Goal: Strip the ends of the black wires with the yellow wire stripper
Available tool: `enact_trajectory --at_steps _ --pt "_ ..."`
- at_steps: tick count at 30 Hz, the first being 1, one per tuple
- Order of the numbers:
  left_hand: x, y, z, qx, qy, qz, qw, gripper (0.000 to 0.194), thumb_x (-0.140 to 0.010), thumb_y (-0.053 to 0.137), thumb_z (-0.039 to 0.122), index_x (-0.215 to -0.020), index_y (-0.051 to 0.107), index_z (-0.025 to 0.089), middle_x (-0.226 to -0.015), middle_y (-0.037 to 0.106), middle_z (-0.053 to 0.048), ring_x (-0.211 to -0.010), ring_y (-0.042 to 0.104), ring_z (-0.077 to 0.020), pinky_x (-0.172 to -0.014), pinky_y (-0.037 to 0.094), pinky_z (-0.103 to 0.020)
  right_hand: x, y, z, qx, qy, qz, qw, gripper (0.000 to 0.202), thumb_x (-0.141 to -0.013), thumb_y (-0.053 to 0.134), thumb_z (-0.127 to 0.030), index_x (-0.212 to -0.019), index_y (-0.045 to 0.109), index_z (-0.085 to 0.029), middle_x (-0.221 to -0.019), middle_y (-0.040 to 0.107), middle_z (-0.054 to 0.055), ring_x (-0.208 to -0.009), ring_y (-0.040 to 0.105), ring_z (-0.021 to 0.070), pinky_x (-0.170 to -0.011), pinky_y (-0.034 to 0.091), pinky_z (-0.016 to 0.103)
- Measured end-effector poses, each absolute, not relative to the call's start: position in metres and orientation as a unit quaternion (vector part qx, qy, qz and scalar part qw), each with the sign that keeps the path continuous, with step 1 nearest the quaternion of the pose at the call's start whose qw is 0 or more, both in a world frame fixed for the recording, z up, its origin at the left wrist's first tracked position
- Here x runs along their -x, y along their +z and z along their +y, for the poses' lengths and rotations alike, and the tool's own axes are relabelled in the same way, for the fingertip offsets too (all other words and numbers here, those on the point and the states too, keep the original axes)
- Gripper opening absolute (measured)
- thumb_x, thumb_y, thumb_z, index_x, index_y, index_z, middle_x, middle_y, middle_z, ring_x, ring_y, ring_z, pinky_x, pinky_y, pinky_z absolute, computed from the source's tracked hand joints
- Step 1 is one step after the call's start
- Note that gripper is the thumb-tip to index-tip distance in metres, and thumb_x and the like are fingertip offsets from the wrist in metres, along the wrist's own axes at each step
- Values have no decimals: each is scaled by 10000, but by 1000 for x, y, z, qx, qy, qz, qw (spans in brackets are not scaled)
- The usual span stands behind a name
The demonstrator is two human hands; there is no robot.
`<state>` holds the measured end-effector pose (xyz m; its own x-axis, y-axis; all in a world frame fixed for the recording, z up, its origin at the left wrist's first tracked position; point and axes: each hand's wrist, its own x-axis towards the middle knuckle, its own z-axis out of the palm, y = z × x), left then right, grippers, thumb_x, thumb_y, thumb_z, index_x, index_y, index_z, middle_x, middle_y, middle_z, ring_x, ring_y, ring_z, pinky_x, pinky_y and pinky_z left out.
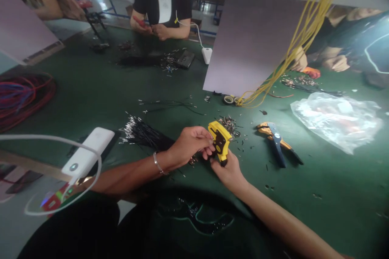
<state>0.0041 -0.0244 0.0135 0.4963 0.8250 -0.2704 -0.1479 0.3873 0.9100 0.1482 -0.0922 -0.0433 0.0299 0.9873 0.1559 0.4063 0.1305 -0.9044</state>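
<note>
My right hand is wrapped round the handles of yellow crimping pliers, whose head points up and away from me. At the near side of that head, the thumb and fingers of my left hand are pinched together. Whatever they hold is too small to make out. Beyond my left wrist lies a bundle of black wires with bright metal ends. A small heap of loose metal bits sits just behind the pliers.
Blue and orange wire strippers lie to the right, before a clear plastic bag. Yellow wires hang from the shelf beside a grey panel. At left are a white power bank and red-blue wire coils. Co-workers' hands show across the table.
</note>
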Motion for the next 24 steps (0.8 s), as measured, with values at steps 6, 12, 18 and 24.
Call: enact_trajectory --at_steps 6,12,18,24 --pt "-3 15 -20 -476 302 378 734 158 -707 696 204 -752 588 99 -611 638 -35 -488 580 -94 -448 476 -216 -151 -39 -91 605 233 -647 401 159 -717 517 -178 -875 534 -192 -773 665 46 -671 634 191 -644 512 310" --pt "-3 12 -18 -501 285 370 728 157 -701 711 210 -758 608 105 -599 637 -18 -462 563 -80 -441 467 -198 -155 -44 -92 602 103 -683 401 216 -724 519 -217 -933 551 -173 -749 687 69 -668 672 215 -636 523 318" --pt "-3 14 -17 -518 277 367 721 170 -703 743 228 -761 631 113 -603 650 -12 -453 560 -70 -452 469 -183 -156 -47 -91 593 45 -693 408 252 -725 507 -229 -966 546 -166 -812 702 95 -722 680 227 -652 534 335" --pt "-1 16 -17 -531 270 367 714 138 -740 721 241 -757 658 119 -604 652 -6 -464 568 -65 -465 466 -176 -159 -46 -91 585 53 -695 415 261 -712 503 -208 -966 542 -160 -824 701 99 -737 678 237 -658 536 351"
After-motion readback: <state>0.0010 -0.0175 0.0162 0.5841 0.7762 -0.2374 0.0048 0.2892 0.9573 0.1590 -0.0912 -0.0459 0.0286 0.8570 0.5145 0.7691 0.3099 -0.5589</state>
